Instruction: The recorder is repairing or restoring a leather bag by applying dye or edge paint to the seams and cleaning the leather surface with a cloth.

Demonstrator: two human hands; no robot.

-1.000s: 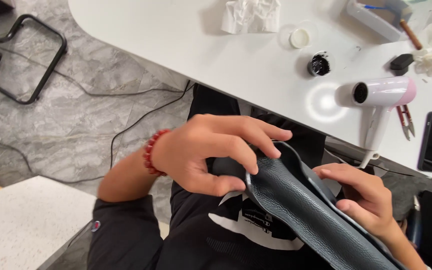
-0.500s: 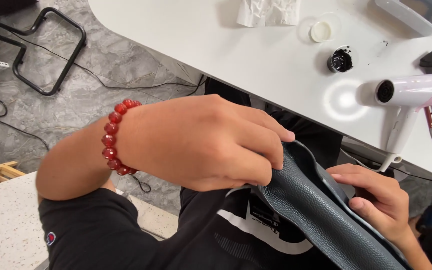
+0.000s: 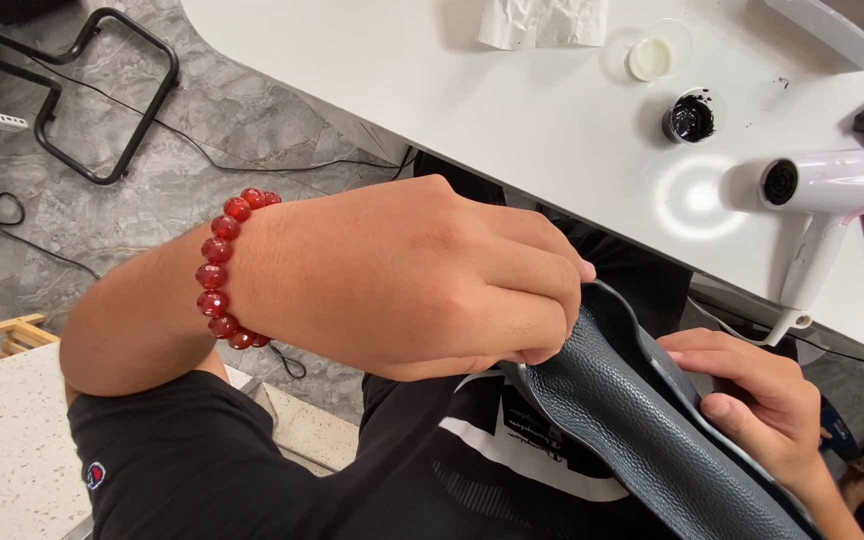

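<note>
At the bottom of the frame a person in a black shirt holds a dark grey pebbled leather piece [image 3: 642, 440] over their lap, running from centre to the lower right corner. At lower left sits a corner of a speckled pale counter [image 3: 2, 450].

The left hand [image 3: 422, 280], large in the middle of the frame, wears a bracelet of faceted red beads [image 3: 222, 270] at the wrist. Its grip is closed, fingers curled down over the upper edge of the leather and pinching it. The right hand [image 3: 752, 400], at lower right, has its grip closed too, thumb on top and fingers underneath the leather's far edge.

Behind the hands, grey marbled floor tiles [image 3: 152, 190] fill the upper left, crossed by thin black cables and a black tubular metal frame [image 3: 102, 90].

Further up, a smooth white desk [image 3: 472, 90] with a rounded corner spans the top right. On it lie a white and pink hair dryer [image 3: 832, 190] at the right edge, a small pot of black liquid [image 3: 692, 115], a clear shallow dish holding a cream-coloured substance [image 3: 657, 55] and crumpled white paper [image 3: 542, 20] at the top.
</note>
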